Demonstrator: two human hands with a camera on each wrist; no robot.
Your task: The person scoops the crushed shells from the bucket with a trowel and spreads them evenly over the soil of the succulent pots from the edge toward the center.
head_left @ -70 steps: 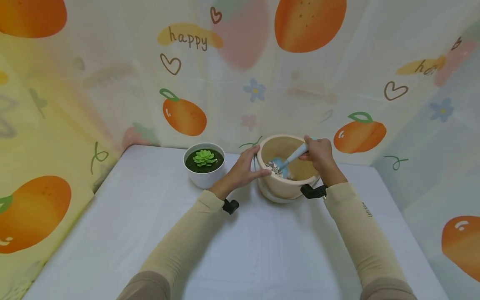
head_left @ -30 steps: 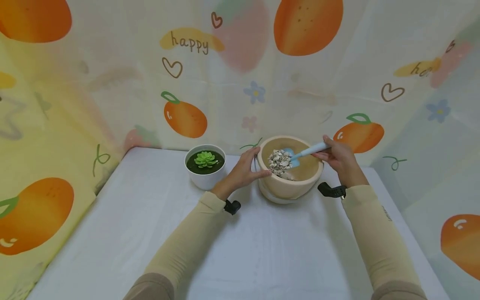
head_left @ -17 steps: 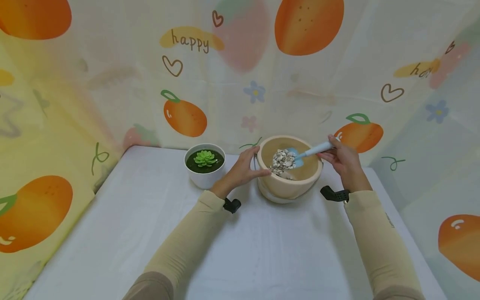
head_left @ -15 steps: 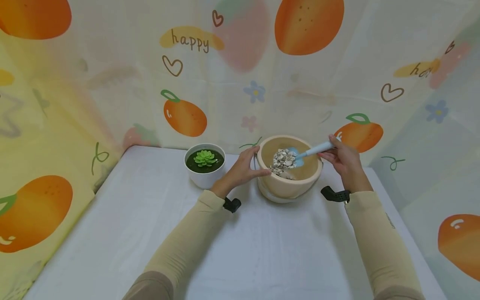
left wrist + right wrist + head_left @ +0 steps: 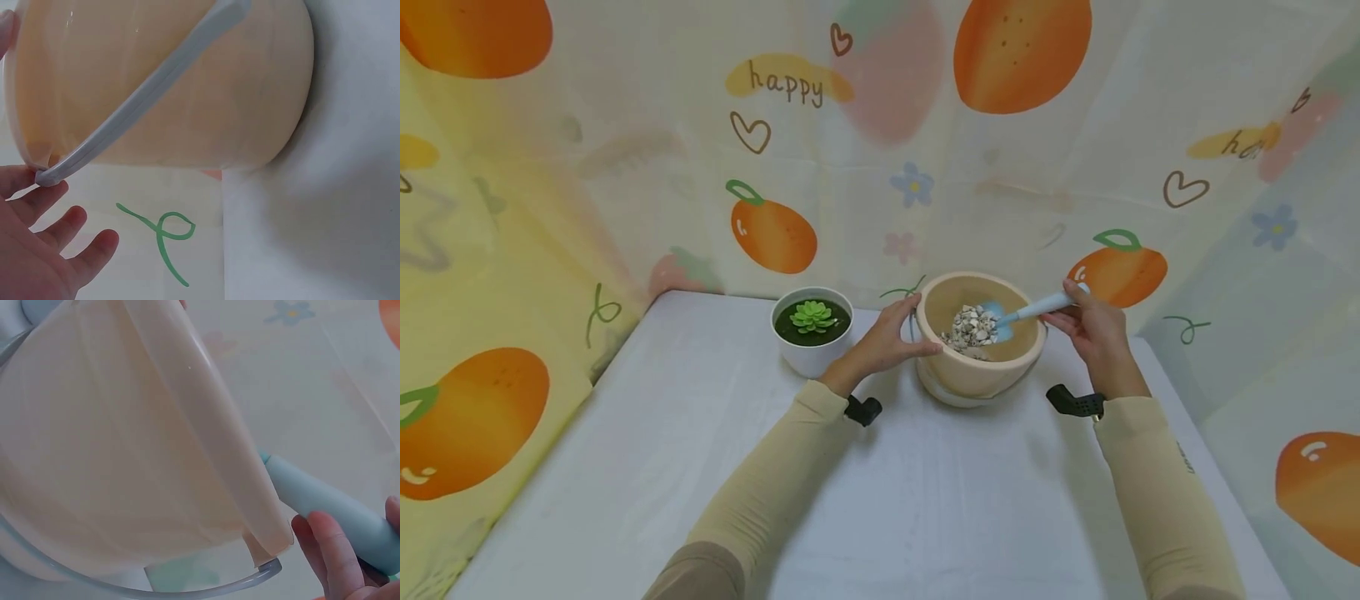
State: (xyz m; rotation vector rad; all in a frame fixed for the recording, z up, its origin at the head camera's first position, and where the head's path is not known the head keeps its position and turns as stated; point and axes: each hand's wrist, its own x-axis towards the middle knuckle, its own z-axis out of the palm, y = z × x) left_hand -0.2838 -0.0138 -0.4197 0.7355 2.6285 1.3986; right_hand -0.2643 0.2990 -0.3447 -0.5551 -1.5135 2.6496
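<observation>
A cream bucket point(image 5: 981, 375) with a grey handle point(image 5: 150, 81) stands on the table. My left hand point(image 5: 883, 337) holds its rim on the left, the thumb at the front edge and the index finger near the handle's hinge; the other fingers spread out beside it in the left wrist view. My right hand point(image 5: 1097, 337) pinches the handle end of a light blue shovel point(image 5: 1033, 308), which slants over the bucket's right rim. Its blade is inside the bucket, with a heap of whitish-grey gravel point(image 5: 973, 323) on it. In the right wrist view the bucket wall hides the blade.
A white pot point(image 5: 811, 354) with a green succulent point(image 5: 812, 316) in dark filling stands left of the bucket, just behind my left wrist. A white cloth covers the table point(image 5: 940, 500). A fruit-printed curtain point(image 5: 850, 192) hangs close behind the bucket.
My right hand has moved right and slightly down with the shovel. Gravel now heaps at the blade, which was low in the bucket before. The left hand has stayed on the rim.
</observation>
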